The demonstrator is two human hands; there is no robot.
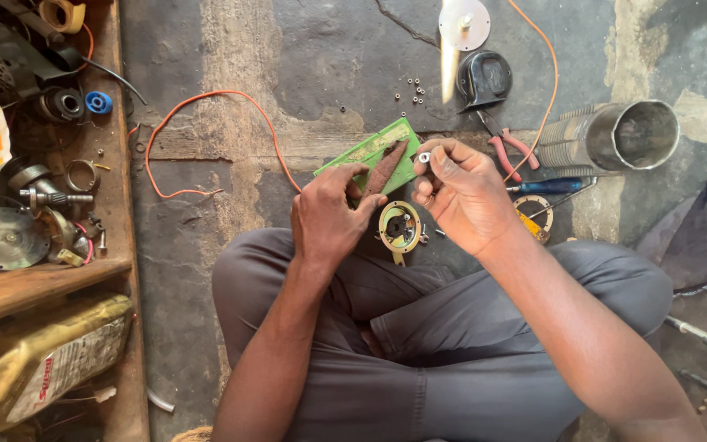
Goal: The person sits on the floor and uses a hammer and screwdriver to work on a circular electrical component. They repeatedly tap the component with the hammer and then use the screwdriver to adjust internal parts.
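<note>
My left hand (329,214) grips a strip of reddish-brown abrasive paper (385,169) that points up and to the right. My right hand (461,192) pinches a small silvery ring-shaped part (425,156) between thumb and forefinger, close to the tip of the strip. Both hands hover over the floor in front of my crossed legs. Under them lie a green flat board (367,150) and a round brass-coloured plate (400,228) with dark parts inside.
Red-handled pliers (505,151), a blue-handled screwdriver (547,186), a metal cylinder (619,136), a black horn (483,78), a round metal disc (464,24), small screws (413,90) and an orange wire (206,106) lie on the concrete floor. A wooden tray (51,274) of parts stands left.
</note>
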